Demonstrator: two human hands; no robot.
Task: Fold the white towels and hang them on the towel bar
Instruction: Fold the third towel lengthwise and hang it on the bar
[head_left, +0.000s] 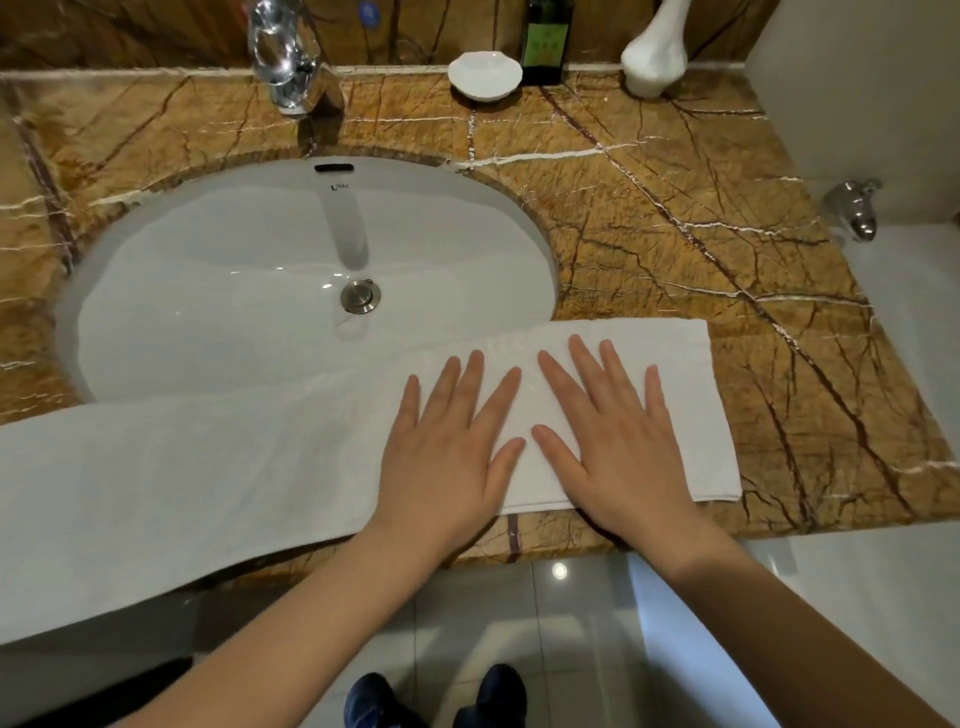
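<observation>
A long white towel (197, 467) lies folded lengthwise along the front of the brown marble counter (727, 218). Its left part covers the near rim of the sink and hangs past the counter's front edge; its right end lies flat on the marble. My left hand (447, 452) rests palm down on the towel with fingers straight and spread. Beside it, my right hand (608, 441) lies flat on the towel's right part in the same way. No towel bar is in view.
A white oval sink (260, 260) is set into the counter, with a chrome faucet (283, 57) behind it. A white dish (484, 75), a dark green bottle (546, 41) and a white vase (655, 57) stand at the back. A chrome fixture (857, 208) sits on the right wall.
</observation>
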